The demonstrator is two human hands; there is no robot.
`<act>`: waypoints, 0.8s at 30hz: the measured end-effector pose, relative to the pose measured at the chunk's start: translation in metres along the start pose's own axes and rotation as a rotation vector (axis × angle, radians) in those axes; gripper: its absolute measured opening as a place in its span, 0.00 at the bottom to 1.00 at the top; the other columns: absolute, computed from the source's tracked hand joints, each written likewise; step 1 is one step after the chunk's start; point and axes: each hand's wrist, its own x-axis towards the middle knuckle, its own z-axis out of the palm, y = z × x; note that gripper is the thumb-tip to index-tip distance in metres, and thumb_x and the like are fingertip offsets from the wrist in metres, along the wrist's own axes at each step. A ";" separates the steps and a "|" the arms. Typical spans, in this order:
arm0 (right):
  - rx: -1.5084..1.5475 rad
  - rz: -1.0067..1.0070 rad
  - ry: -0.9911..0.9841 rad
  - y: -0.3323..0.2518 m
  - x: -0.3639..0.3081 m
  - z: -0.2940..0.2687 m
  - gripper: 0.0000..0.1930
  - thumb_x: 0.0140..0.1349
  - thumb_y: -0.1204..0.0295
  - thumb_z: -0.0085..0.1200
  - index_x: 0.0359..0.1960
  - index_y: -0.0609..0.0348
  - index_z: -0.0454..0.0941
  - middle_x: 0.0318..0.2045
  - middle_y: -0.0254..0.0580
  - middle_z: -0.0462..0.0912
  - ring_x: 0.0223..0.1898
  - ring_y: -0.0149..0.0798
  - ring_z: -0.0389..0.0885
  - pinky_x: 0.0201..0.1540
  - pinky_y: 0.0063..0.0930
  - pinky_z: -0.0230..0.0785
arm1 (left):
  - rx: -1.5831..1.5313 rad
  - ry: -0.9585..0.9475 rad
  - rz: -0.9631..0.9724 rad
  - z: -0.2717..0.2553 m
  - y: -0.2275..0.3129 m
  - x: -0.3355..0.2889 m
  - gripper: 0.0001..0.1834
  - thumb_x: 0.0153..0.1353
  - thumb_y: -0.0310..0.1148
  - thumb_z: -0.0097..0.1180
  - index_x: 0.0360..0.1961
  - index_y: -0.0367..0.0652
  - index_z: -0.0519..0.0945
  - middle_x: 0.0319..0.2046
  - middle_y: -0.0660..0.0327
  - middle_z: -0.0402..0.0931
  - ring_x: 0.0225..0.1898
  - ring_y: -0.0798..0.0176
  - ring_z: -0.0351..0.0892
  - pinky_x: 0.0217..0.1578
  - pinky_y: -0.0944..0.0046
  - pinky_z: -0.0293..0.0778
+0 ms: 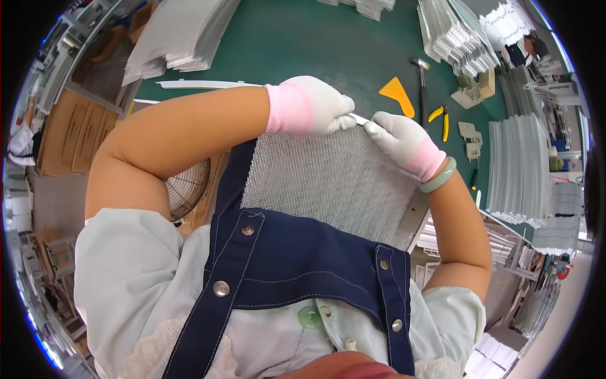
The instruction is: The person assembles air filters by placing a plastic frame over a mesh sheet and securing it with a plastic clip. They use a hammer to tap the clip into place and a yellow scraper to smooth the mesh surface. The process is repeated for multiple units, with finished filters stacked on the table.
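Head view: silver mesh panel (328, 180) is being held in front of the navy apron (309, 259), white edge strip (360, 119) being pinched by left hand (320, 108) and right hand (404, 140). Probably light, bendy, easily dented; best being gripped along that strip. Cardboard boxes (63, 136) are being kept at left, contents not being shown.
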 end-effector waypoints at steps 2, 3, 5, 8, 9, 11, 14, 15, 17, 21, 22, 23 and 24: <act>-0.231 -0.061 0.162 0.009 -0.001 0.012 0.21 0.69 0.52 0.48 0.31 0.59 0.75 0.26 0.49 0.79 0.30 0.53 0.79 0.34 0.44 0.70 | 0.005 -0.033 -0.074 0.000 0.002 0.006 0.22 0.72 0.50 0.43 0.35 0.40 0.75 0.23 0.52 0.77 0.29 0.47 0.80 0.33 0.50 0.75; -0.290 -0.096 0.287 0.013 -0.002 0.020 0.22 0.69 0.50 0.48 0.29 0.57 0.75 0.24 0.48 0.80 0.29 0.54 0.80 0.32 0.46 0.71 | -0.002 -0.016 -0.078 0.006 -0.003 0.008 0.22 0.72 0.50 0.43 0.35 0.40 0.75 0.23 0.53 0.77 0.29 0.47 0.80 0.33 0.50 0.75; -0.267 -0.027 0.238 0.021 -0.007 0.019 0.20 0.68 0.53 0.50 0.29 0.58 0.76 0.24 0.49 0.79 0.29 0.54 0.80 0.33 0.45 0.71 | -0.017 -0.024 -0.089 0.012 -0.008 0.014 0.22 0.72 0.49 0.43 0.35 0.40 0.75 0.23 0.53 0.77 0.29 0.46 0.80 0.33 0.49 0.75; -0.261 0.001 0.231 0.034 -0.009 0.028 0.21 0.67 0.52 0.51 0.28 0.58 0.77 0.23 0.48 0.79 0.29 0.54 0.80 0.33 0.45 0.71 | -0.049 -0.079 -0.093 0.024 -0.010 0.022 0.21 0.72 0.49 0.42 0.35 0.41 0.75 0.24 0.52 0.77 0.30 0.45 0.80 0.35 0.49 0.75; -0.250 0.004 0.206 0.039 -0.006 0.029 0.22 0.68 0.50 0.49 0.28 0.57 0.76 0.22 0.47 0.79 0.29 0.53 0.80 0.33 0.45 0.71 | -0.060 -0.075 -0.088 0.030 -0.014 0.026 0.21 0.72 0.49 0.42 0.35 0.41 0.75 0.24 0.52 0.77 0.30 0.45 0.79 0.35 0.49 0.74; -0.228 0.019 0.178 0.050 -0.001 0.033 0.23 0.68 0.48 0.48 0.30 0.57 0.77 0.23 0.47 0.80 0.30 0.53 0.81 0.34 0.46 0.71 | -0.068 -0.080 -0.078 0.034 -0.018 0.032 0.21 0.72 0.48 0.42 0.36 0.41 0.76 0.24 0.52 0.77 0.31 0.45 0.79 0.36 0.49 0.75; 0.021 -0.042 0.179 0.060 0.003 0.029 0.23 0.68 0.48 0.48 0.31 0.56 0.79 0.24 0.46 0.81 0.31 0.52 0.81 0.35 0.45 0.71 | -0.074 -0.090 -0.077 0.038 -0.024 0.037 0.21 0.72 0.48 0.42 0.37 0.41 0.76 0.25 0.52 0.78 0.31 0.45 0.80 0.36 0.49 0.75; -0.026 0.080 0.104 0.062 0.003 0.023 0.22 0.67 0.48 0.49 0.35 0.57 0.81 0.26 0.47 0.82 0.32 0.53 0.82 0.37 0.44 0.72 | -0.073 -0.087 -0.081 0.038 -0.028 0.040 0.21 0.72 0.48 0.43 0.37 0.41 0.76 0.25 0.52 0.78 0.32 0.45 0.80 0.37 0.49 0.75; -0.157 0.056 0.075 0.061 0.010 0.022 0.22 0.67 0.49 0.50 0.37 0.57 0.81 0.27 0.47 0.83 0.33 0.52 0.82 0.38 0.43 0.72 | -0.109 -0.072 -0.084 0.045 -0.036 0.043 0.21 0.72 0.48 0.43 0.39 0.41 0.77 0.27 0.51 0.79 0.33 0.44 0.80 0.37 0.48 0.75; 0.016 0.105 0.187 0.093 0.033 0.016 0.23 0.65 0.49 0.52 0.46 0.57 0.82 0.36 0.52 0.84 0.43 0.51 0.83 0.47 0.41 0.73 | -0.091 -0.065 -0.126 0.051 -0.047 0.044 0.21 0.72 0.48 0.42 0.39 0.40 0.77 0.27 0.50 0.79 0.33 0.44 0.80 0.38 0.48 0.75; 0.102 0.090 0.293 0.112 0.040 0.017 0.24 0.65 0.49 0.52 0.48 0.56 0.82 0.38 0.53 0.84 0.45 0.50 0.83 0.49 0.41 0.73 | -0.081 -0.059 -0.140 0.055 -0.053 0.044 0.21 0.72 0.48 0.42 0.39 0.40 0.77 0.27 0.50 0.79 0.33 0.44 0.80 0.38 0.48 0.75; -0.114 0.224 0.339 0.125 0.045 0.012 0.25 0.64 0.49 0.53 0.52 0.55 0.79 0.41 0.52 0.84 0.48 0.50 0.82 0.53 0.40 0.72 | -0.072 -0.053 -0.154 0.058 -0.055 0.044 0.21 0.72 0.48 0.42 0.39 0.40 0.77 0.27 0.50 0.79 0.33 0.44 0.80 0.38 0.48 0.75; -0.333 0.354 0.381 0.136 0.051 0.010 0.27 0.63 0.49 0.55 0.56 0.54 0.77 0.45 0.51 0.83 0.51 0.50 0.81 0.56 0.40 0.71 | -0.081 -0.067 -0.172 0.062 -0.054 0.043 0.21 0.72 0.47 0.42 0.39 0.40 0.77 0.27 0.50 0.79 0.34 0.44 0.81 0.38 0.48 0.75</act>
